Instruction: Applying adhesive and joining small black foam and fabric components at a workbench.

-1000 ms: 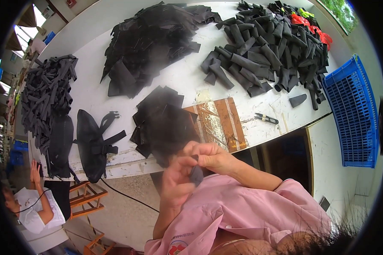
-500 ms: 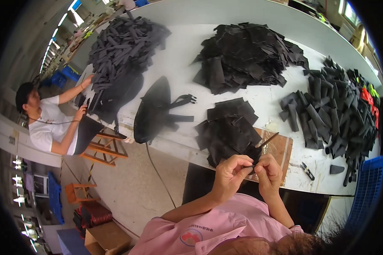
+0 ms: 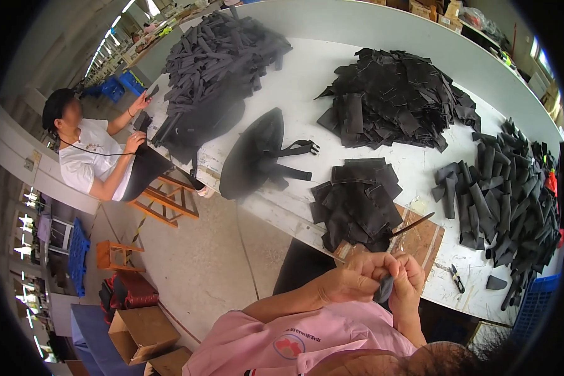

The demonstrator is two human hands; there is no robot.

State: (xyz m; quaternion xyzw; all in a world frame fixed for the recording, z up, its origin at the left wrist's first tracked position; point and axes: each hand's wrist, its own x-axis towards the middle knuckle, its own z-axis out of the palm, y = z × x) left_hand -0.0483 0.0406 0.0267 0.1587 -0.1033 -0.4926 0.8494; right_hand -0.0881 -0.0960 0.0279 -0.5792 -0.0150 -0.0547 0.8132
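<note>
In the head view, the left hand [image 3: 356, 279] and right hand [image 3: 408, 282] are closed together, fingertips pinching a small dark fabric piece [image 3: 385, 289] in front of the near edge of the white table [image 3: 310, 69]. Just beyond them, a brown board [image 3: 429, 241] reaches that edge, partly under a stack of black fabric pieces [image 3: 360, 200]. Snips [image 3: 457, 279] lie to the board's right, near a loose grey piece [image 3: 496, 283]. White tabletop shows between the stack and the rolled-tube pile [image 3: 501, 194]; leftward, a black bag [image 3: 254, 160] meets the edge.
</note>
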